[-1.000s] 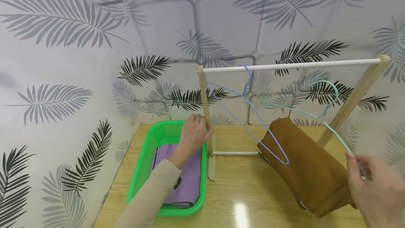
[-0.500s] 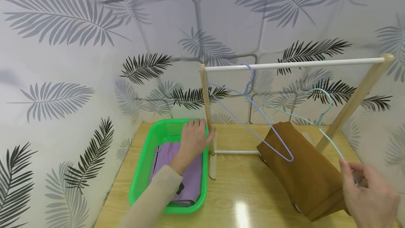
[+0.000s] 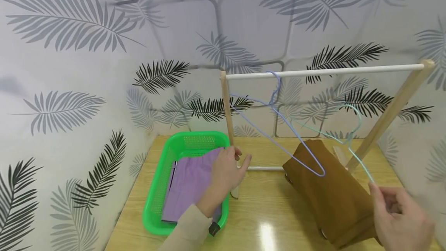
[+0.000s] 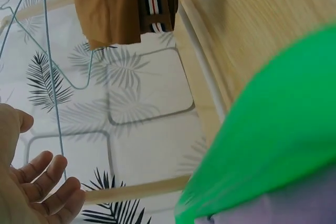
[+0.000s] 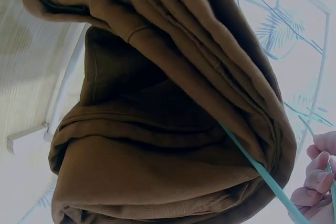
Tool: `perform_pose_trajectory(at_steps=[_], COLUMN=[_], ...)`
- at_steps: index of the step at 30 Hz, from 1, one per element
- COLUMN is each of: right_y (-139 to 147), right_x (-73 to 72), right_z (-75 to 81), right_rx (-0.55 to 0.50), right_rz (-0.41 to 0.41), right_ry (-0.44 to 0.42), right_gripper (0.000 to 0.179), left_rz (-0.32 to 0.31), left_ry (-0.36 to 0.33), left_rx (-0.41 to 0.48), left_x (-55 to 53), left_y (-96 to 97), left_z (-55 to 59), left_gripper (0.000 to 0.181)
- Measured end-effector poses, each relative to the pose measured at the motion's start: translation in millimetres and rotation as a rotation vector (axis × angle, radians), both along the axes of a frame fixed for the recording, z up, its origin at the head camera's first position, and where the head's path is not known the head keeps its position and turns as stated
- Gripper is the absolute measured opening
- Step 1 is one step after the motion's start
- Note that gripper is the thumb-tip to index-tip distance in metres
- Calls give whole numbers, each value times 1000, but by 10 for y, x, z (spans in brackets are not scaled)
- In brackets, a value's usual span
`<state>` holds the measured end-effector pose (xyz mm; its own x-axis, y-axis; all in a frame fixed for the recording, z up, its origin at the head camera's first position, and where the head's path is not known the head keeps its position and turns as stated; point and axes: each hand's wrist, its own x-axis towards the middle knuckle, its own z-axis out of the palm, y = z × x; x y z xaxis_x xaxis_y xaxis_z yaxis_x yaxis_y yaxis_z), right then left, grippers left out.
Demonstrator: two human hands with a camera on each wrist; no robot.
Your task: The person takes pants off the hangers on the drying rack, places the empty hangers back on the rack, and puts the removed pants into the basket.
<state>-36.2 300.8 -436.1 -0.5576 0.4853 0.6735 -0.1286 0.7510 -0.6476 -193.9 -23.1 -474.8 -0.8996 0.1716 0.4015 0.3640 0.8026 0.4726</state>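
My right hand (image 3: pixel 404 214) pinches the arm of a mint-green hanger (image 3: pixel 362 162). Folded brown trousers (image 3: pixel 327 193) hang over the hanger, below the rack's rail. In the right wrist view the hanger's lower bar (image 5: pixel 270 179) passes through the fold of the trousers, and a striped trim shows at one end. My left hand (image 3: pixel 226 169) is beside the left post, over the right rim of a green basket (image 3: pixel 153 193); its fingers are loosely bent around nothing in the left wrist view. A folded purple garment (image 3: pixel 188 189) lies in the basket.
A rack with a white rail (image 3: pixel 320 72) and wooden posts (image 3: pixel 390 115) stands on the wooden table (image 3: pixel 258 204). One blue-purple hanger (image 3: pixel 271 103) hangs from the rail, bare. Behind is a leaf-patterned wall (image 3: pixel 87 88).
My left hand has come off the rack's left post and moved right and nearer. My right hand has shifted left, and the mint-green hanger with the trousers has sunk a little.
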Motion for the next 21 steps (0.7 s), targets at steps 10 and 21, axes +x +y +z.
perform_pose_trajectory(at_steps=[10, 21], right_y=[-130, -231], right_x=[57, 61], right_z=[-14, -7], right_rx=[-102, -218], right_rz=[-85, -102], right_ry=[-77, -110], right_gripper=[18, 19], left_rz=[-73, -87], left_ry=[-196, -435], left_rx=[277, 592], left_x=[209, 395], left_y=[308, 711], left_z=[-316, -712], left_gripper=[37, 48])
